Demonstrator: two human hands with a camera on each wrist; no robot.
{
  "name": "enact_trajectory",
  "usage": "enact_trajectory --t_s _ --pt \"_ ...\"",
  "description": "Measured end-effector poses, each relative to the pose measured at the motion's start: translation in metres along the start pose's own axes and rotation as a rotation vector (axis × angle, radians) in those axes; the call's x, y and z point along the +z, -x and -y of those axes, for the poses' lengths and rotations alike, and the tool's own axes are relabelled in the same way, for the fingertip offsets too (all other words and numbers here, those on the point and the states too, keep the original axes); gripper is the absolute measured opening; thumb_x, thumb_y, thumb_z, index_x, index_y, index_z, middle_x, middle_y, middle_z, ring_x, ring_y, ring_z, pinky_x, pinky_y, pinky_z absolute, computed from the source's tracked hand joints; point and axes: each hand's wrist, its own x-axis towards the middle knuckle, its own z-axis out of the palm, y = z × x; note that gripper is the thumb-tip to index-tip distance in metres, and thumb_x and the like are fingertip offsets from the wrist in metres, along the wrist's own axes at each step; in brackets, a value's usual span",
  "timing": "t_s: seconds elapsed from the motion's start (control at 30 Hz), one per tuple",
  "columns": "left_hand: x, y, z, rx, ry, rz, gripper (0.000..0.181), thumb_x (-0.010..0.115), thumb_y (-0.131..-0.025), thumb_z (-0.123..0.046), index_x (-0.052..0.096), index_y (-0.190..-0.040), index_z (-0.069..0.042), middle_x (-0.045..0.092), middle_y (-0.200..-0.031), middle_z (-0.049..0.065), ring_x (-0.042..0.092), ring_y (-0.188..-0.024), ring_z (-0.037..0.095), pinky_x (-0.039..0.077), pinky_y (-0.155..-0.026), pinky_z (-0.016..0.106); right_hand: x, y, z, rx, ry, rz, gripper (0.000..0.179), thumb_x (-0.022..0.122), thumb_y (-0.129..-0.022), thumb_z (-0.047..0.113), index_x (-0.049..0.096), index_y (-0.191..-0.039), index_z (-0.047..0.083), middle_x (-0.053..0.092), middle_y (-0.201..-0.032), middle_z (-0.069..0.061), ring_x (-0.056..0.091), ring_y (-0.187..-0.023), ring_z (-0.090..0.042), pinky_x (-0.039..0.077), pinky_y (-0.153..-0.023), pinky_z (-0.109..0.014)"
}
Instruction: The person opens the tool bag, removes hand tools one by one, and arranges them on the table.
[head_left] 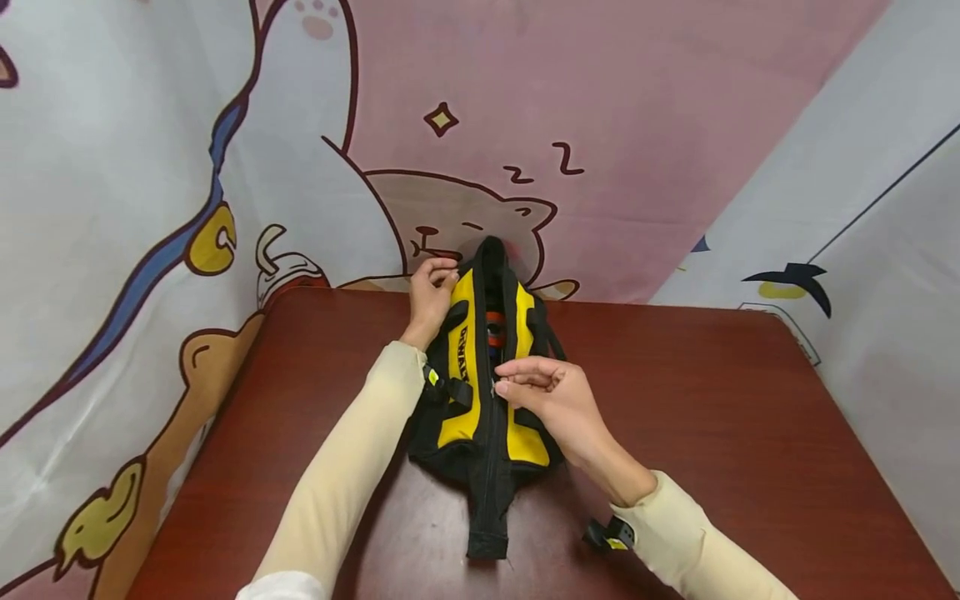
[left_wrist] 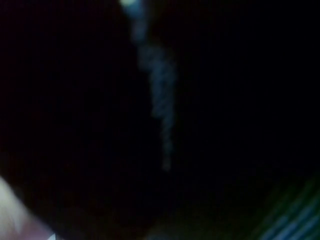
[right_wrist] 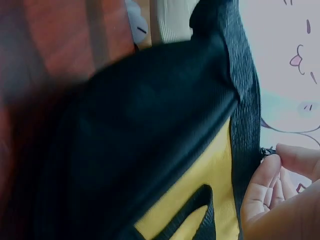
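A black and yellow tool bag [head_left: 459,417] with DEWALT lettering stands lengthwise on the table, its top zipper partly unzipped toward the far end. Thumb and forefinger of my right hand [head_left: 562,406] pinch the small zipper pull [right_wrist: 268,152] over the middle of the bag. At the far left corner, the fingertips of my left hand [head_left: 430,302] grip the edge of the bag. Something red and black [head_left: 495,327] shows inside the opening; most of it is hidden. The left wrist view is nearly all dark, close against the bag.
The reddish-brown table [head_left: 720,417] extends on both sides of the bag. Behind it rises a cartoon-printed cloth wall [head_left: 615,167], close to the bag's far end. A black zipper end tab [head_left: 487,533] sticks out toward me over the tabletop.
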Motion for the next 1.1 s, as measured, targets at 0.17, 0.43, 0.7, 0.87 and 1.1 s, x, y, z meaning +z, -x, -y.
enact_trajectory --t_s 0.17,0.43,0.7,0.87,1.1 --pt "0.000 -0.001 0.000 -0.004 -0.006 0.000 0.017 0.065 -0.109 -0.001 0.070 -0.125 0.000 0.076 -0.120 0.022 0.069 -0.105 0.027 0.051 -0.085 0.024 0.002 0.016 -0.001 0.030 -0.007 0.011 0.028 0.084 -0.096 0.006 0.080 -0.120 -0.007 0.080 -0.101 -0.008 0.075 -0.088 -0.019 0.064 -0.083 -0.032" --pt "0.001 -0.003 0.001 0.000 -0.013 -0.004 0.014 0.066 -0.108 0.000 0.070 -0.122 0.000 0.077 -0.117 0.022 0.068 -0.100 0.024 0.051 -0.084 0.025 0.005 0.039 -0.003 0.065 -0.057 0.082 0.030 0.081 -0.096 0.003 0.076 -0.122 -0.011 0.080 -0.100 -0.004 0.075 -0.087 -0.016 0.064 -0.084 -0.032" --pt "0.000 -0.004 0.000 0.005 -0.012 0.006 0.012 0.067 -0.108 0.000 0.070 -0.119 0.000 0.076 -0.119 0.022 0.068 -0.102 0.025 0.051 -0.085 0.025 0.010 0.058 -0.006 0.038 -0.065 0.149 0.031 0.081 -0.097 0.004 0.075 -0.121 -0.014 0.080 -0.101 -0.005 0.074 -0.087 -0.015 0.063 -0.082 -0.031" --pt "-0.001 -0.004 0.000 0.007 -0.017 0.002 0.011 0.067 -0.108 0.000 0.070 -0.118 0.000 0.076 -0.120 0.022 0.068 -0.101 0.025 0.052 -0.085 0.024 0.012 0.067 -0.008 0.020 -0.059 0.173 0.030 0.080 -0.097 0.004 0.075 -0.120 -0.015 0.081 -0.101 -0.004 0.074 -0.085 -0.013 0.063 -0.081 -0.030" --pt "-0.001 -0.004 0.000 0.008 -0.016 -0.002 0.009 0.067 -0.108 0.001 0.070 -0.116 0.000 0.076 -0.121 0.022 0.068 -0.101 0.024 0.051 -0.085 0.024 0.011 0.077 -0.011 0.037 -0.053 0.188 0.030 0.081 -0.097 0.004 0.075 -0.119 -0.015 0.082 -0.101 -0.004 0.076 -0.085 -0.013 0.063 -0.080 -0.030"
